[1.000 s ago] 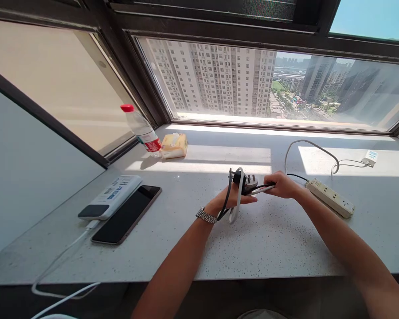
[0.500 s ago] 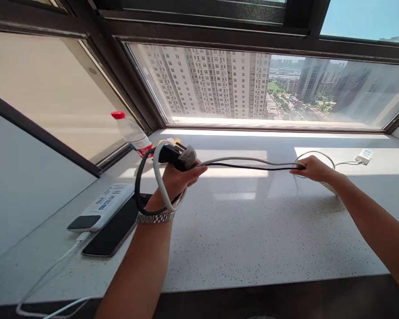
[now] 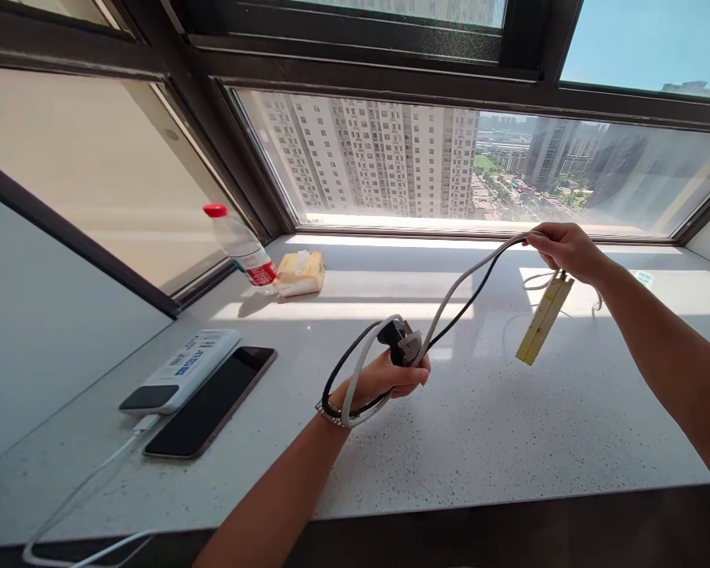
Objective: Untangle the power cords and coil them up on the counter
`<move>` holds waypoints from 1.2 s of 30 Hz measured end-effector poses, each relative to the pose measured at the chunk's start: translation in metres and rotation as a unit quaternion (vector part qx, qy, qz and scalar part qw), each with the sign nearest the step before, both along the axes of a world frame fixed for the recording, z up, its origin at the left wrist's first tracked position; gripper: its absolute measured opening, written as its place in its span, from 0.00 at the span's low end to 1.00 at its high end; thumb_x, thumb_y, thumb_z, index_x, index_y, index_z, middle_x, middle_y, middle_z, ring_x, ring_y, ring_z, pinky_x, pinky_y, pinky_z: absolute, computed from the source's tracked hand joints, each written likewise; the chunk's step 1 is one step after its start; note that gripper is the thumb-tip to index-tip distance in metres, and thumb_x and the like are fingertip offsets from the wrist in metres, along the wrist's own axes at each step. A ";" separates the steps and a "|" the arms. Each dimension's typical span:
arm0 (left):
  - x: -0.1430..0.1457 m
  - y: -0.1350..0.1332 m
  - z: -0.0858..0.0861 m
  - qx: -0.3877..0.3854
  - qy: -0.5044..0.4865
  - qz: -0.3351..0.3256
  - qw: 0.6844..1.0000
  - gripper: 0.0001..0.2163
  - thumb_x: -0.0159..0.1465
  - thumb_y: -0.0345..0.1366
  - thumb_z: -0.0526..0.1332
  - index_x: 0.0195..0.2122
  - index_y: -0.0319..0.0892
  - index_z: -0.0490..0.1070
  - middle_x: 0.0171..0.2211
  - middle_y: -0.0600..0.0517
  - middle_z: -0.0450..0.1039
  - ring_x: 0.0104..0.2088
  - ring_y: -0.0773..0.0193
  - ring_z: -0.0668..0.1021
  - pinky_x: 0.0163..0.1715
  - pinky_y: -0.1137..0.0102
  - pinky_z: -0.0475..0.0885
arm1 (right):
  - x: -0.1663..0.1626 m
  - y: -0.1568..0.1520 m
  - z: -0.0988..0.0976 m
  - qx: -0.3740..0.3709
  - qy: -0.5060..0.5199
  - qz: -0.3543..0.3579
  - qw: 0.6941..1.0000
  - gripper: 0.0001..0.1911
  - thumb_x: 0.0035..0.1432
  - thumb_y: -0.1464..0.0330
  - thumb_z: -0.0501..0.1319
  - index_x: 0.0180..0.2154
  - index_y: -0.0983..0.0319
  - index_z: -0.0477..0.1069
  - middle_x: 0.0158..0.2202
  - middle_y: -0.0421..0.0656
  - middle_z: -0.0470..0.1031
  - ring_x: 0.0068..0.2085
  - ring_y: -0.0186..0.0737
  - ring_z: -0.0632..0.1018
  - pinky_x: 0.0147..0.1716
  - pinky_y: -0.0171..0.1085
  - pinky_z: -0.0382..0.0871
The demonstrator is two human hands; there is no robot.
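Note:
My left hand (image 3: 384,379) is closed around a black plug (image 3: 395,339), a greyish plug (image 3: 411,347) and their cords. One black and one white power cord (image 3: 450,293) loop back over my left wrist and watch. From that fist both cords rise in a slack curve to my right hand (image 3: 571,251), whose fingers pinch them together higher up on the right. Below the right hand a yellow bar-shaped block (image 3: 543,323) hangs tilted from a cord; its exact kind is unclear.
A white power bank (image 3: 183,371) with a charging cable lies beside a dark phone (image 3: 213,402) on the left. Behind them stand a red-capped bottle (image 3: 245,248) and a tissue pack (image 3: 300,274). A small white adapter (image 3: 644,278) lies near the window at right.
My left hand has moved right and nearer to me with the plugs. The right hand has risen, lifting the cords and the yellow block. The stretched cords now sag in a curve.

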State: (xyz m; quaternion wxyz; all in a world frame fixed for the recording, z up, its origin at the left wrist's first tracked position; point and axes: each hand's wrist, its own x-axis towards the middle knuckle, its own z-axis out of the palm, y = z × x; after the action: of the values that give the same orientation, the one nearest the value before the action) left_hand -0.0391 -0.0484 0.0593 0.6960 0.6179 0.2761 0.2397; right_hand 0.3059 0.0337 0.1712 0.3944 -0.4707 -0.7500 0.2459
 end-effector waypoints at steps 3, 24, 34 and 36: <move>0.019 -0.013 0.012 -0.006 -0.090 -0.101 0.991 0.19 0.51 0.53 0.66 0.21 0.42 0.66 0.11 0.58 0.54 0.12 0.73 0.56 0.14 0.73 0.49 | -0.015 0.017 -0.012 0.052 -0.097 -0.031 0.993 0.23 0.56 0.49 0.60 0.30 0.64 0.72 0.17 0.34 0.56 0.20 0.29 0.57 0.21 0.34 0.49; 0.019 0.025 -0.022 -0.133 -0.249 0.177 0.943 0.22 0.61 0.55 0.62 0.40 0.38 0.74 0.27 0.49 0.77 0.26 0.59 0.80 0.28 0.66 0.75 | 0.014 -0.023 0.033 0.096 0.037 -0.111 0.989 0.19 0.53 0.55 0.67 0.24 0.62 0.67 0.12 0.32 0.54 0.16 0.26 0.55 0.18 0.35 0.47; 0.040 0.046 -0.022 -0.137 -0.137 0.358 0.913 0.10 0.63 0.39 0.64 0.36 0.39 0.67 0.31 0.46 0.79 0.31 0.57 0.83 0.35 0.63 0.78 | 0.000 -0.114 0.058 0.195 -0.069 0.058 0.977 0.12 0.53 0.58 0.68 0.26 0.59 0.78 0.14 0.38 0.65 0.15 0.28 0.62 0.13 0.33 0.53; 0.047 0.049 -0.024 -0.078 -0.080 0.366 0.924 0.10 0.62 0.36 0.65 0.39 0.39 0.67 0.30 0.46 0.79 0.29 0.57 0.82 0.31 0.64 0.77 | -0.010 -0.122 0.064 0.186 -0.089 0.120 0.971 0.11 0.55 0.58 0.67 0.27 0.58 0.79 0.15 0.38 0.67 0.15 0.28 0.64 0.12 0.33 0.55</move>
State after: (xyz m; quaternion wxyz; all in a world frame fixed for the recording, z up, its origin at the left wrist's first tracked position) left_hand 0.0081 0.0010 0.0354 0.6255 0.3966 0.4445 0.5040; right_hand 0.2957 -0.0886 0.2354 0.3744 -0.3156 -0.8656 0.1047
